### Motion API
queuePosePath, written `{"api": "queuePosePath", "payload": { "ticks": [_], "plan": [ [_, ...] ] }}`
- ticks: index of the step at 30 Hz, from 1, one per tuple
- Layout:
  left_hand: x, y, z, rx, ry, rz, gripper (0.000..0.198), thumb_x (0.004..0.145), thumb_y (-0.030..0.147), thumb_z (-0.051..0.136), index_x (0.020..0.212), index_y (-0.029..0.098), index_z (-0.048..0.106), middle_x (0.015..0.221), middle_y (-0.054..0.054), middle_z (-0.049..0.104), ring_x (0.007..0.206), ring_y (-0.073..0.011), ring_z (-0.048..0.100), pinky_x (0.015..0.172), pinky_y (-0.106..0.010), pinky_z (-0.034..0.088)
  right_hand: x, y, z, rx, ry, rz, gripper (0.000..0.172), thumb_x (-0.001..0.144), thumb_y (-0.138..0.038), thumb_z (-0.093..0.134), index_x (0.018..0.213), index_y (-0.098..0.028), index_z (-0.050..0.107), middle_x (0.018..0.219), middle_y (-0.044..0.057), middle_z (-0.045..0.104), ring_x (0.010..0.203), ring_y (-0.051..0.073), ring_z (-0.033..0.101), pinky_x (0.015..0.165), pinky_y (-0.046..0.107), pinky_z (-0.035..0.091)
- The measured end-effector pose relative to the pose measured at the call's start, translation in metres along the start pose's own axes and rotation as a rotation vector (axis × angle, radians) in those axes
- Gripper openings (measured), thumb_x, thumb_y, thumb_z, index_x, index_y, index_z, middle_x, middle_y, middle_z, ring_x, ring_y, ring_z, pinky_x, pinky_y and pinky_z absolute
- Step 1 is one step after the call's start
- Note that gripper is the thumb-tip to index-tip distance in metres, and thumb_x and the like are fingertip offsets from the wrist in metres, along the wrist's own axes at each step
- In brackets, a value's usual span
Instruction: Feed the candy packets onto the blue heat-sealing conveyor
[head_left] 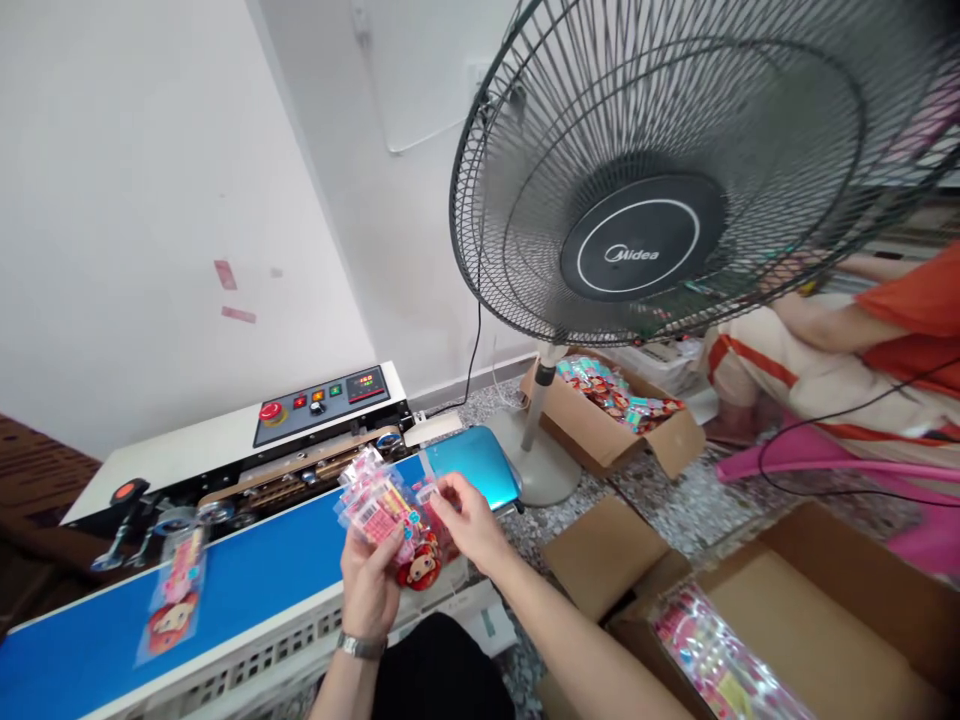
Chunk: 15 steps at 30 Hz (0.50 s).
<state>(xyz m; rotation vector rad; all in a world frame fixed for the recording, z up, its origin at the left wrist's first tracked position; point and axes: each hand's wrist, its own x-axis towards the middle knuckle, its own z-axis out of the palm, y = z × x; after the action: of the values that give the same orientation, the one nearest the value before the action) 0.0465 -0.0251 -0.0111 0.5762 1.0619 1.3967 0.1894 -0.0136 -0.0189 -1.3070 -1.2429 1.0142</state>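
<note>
My left hand (pixel 372 588), a metal watch on its wrist, is closed around a fanned stack of clear plastic packets (pixel 384 512). The packets have pink printing and a cartoon head with red hair at the lower end. My right hand (pixel 466 518) pinches the top edge of one packet at the right side of the stack. Both hands are over the near edge of a blue conveyor belt (pixel 277 550). Farther left, a similar packet (pixel 174 605) lies on the belt with its upper end at the sealing machine (pixel 225 440).
A blue shiny case (pixel 476 465) sits at the belt's right end. Beyond it stands a large fan (pixel 630 240). Packets fill an open carton (pixel 577 420) behind the fan pole; another carton (pixel 817 620) is at right. A person in an orange top (pixel 915 300) sits at right.
</note>
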Motion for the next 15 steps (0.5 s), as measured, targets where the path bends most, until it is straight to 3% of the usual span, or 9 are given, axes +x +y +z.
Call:
{"api": "queuePosePath", "payload": {
  "ticks": [6,10,15],
  "plan": [
    [0.005,0.000,-0.011,0.017,0.044,-0.010,0.052,0.056,0.017,0.080,0.102,0.022,0.058,0.092,0.000,0.070,0.080,-0.0149,0.065,0.074,-0.027,0.053,0.050,-0.002,-0.010,-0.398,0.206,0.076,0.022,0.080,-0.040,0.052,0.092,-0.022,0.057,0.069,-0.001,0.063,0.066,0.015,0.058,0.060,0.024,0.038],
    [0.005,0.000,-0.014,0.029,0.036,-0.011,0.052,0.056,0.017,0.081,0.102,0.022,0.058,0.094,-0.001,0.069,0.081,-0.0154,0.065,0.075,-0.028,0.053,0.081,-0.003,-0.005,-0.588,0.205,0.111,0.025,0.079,-0.039,0.055,0.097,-0.022,0.058,0.077,0.002,0.068,0.072,0.018,0.061,0.062,0.025,0.036],
    [0.003,0.002,-0.012,0.041,0.013,-0.022,0.052,0.054,0.017,0.081,0.100,0.021,0.059,0.093,-0.001,0.070,0.078,-0.0146,0.065,0.074,-0.026,0.052,0.098,0.001,0.019,-0.695,0.158,0.148,0.035,0.079,-0.037,0.055,0.110,-0.021,0.052,0.078,0.006,0.069,0.073,0.021,0.063,0.062,0.027,0.038]
  ]
}}
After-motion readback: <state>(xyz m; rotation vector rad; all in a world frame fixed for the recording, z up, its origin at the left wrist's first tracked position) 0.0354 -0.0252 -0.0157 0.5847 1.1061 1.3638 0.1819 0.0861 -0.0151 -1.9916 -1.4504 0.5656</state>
